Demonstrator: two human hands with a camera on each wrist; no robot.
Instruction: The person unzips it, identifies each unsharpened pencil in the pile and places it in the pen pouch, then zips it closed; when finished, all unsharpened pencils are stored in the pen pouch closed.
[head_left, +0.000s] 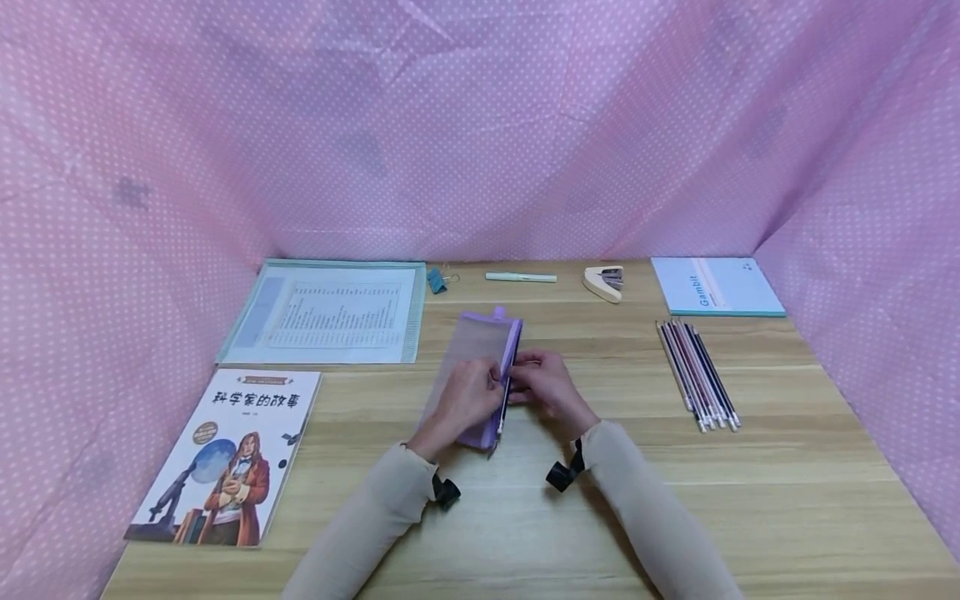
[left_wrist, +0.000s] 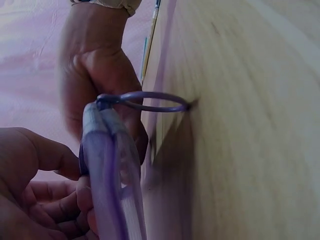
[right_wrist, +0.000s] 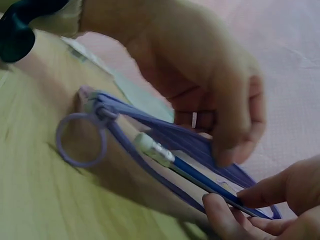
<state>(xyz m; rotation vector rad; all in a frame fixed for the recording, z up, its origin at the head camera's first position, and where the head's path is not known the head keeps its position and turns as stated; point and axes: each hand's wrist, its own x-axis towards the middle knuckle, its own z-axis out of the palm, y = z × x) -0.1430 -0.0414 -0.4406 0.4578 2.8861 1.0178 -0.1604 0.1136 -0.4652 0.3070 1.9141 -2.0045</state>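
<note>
On the wooden table [head_left: 750, 508], an illustrated paperback book [head_left: 225, 454] lies at the far left, behind it a clear document folder [head_left: 330, 312]. At the centre, the left hand [head_left: 468, 396] pinches the open edge of a translucent purple zip pencil pouch [head_left: 480, 350]. The right hand [head_left: 543, 383] pinches a blue pencil with a white eraser [right_wrist: 200, 177], partly inside it. Well right lies a row of pencils [head_left: 697, 375].

Pencil [right_wrist: 200, 176] in pouch [head_left: 480, 350], mid-table [head_left: 787, 500].
</note>
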